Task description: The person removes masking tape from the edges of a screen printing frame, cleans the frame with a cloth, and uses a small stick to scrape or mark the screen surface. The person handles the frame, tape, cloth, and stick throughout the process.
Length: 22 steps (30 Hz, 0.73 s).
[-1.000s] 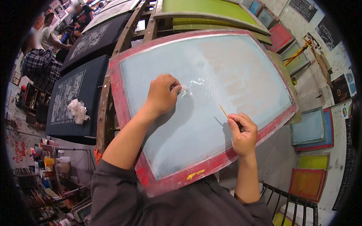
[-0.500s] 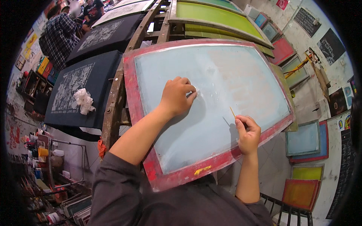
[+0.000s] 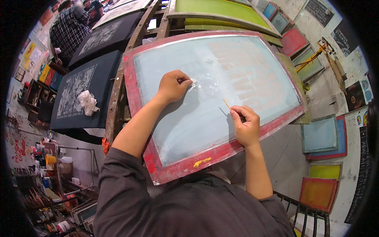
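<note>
A large printing screen with a red-painted frame (image 3: 237,146) and pale blue mesh (image 3: 189,130) lies tilted in front of me. My left hand (image 3: 173,87) reaches over the left half of the mesh, its thumb and fingers pinched on a small white scrap (image 3: 193,82). Wet-looking, shiny streaks (image 3: 213,85) show on the mesh just right of it. Above the right half, my right hand (image 3: 245,124) holds a thin wooden stick (image 3: 226,104) between thumb and fingers. The stick's tip points up and left toward the mesh; whether it touches I cannot tell.
Left of a wooden rail (image 3: 117,93), a dark printed shirt (image 3: 108,75) on a board carries a crumpled white wad (image 3: 88,102). Green screens (image 3: 221,12) lie beyond. More screens (image 3: 319,134) lean along the right wall. A person in a checked shirt (image 3: 71,31) stands at far left.
My view has shifted, so the screen sits higher in the picture. Both hands have moved slightly left over the mesh. The white scrap and faint shapes in the mesh show more plainly.
</note>
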{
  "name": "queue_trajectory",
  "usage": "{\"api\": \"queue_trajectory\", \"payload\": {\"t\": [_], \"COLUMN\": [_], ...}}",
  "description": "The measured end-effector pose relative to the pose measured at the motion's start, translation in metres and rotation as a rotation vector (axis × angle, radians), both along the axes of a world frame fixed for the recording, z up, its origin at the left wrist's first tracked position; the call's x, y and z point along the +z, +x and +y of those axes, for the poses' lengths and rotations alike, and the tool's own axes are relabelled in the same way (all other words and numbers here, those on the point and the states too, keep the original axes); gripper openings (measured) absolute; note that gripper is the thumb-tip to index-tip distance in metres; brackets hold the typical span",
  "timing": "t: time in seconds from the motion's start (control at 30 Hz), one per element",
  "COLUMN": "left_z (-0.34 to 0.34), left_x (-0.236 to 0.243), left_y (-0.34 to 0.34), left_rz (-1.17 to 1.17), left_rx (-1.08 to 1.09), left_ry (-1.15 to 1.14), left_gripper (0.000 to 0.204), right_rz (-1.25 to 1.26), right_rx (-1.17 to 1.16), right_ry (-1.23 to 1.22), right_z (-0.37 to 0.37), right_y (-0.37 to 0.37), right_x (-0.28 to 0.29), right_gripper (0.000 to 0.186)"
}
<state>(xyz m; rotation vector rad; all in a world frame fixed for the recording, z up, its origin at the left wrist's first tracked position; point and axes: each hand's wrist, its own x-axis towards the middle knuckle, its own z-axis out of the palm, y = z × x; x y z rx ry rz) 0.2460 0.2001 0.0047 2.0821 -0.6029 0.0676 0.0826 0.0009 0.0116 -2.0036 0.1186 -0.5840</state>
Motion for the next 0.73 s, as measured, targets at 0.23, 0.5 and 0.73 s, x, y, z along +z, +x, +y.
{"api": "queue_trajectory", "payload": {"t": [0.23, 0.5, 0.73], "left_z": [0.002, -0.002, -0.002], "left_x": [-0.001, -0.008, -0.004], "left_y": [-0.005, -0.002, -0.002], "left_rz": [0.076, -0.017, 0.020], "left_rx": [-0.014, 0.024, 0.018], "left_ry": [-0.044, -0.065, -0.029], "left_gripper": [0.010, 0.010, 0.011], "right_rz": [-0.090, -0.179, 0.094], "right_rx": [-0.014, 0.014, 0.159], "right_ry": [-0.069, -0.471, -0.378], "right_z": [0.001, 0.019, 0.044], "right_y": [-0.005, 0.004, 0.068], "right_x": [0.000, 0.023, 0.015], "right_gripper": [0.006, 0.008, 0.009]}}
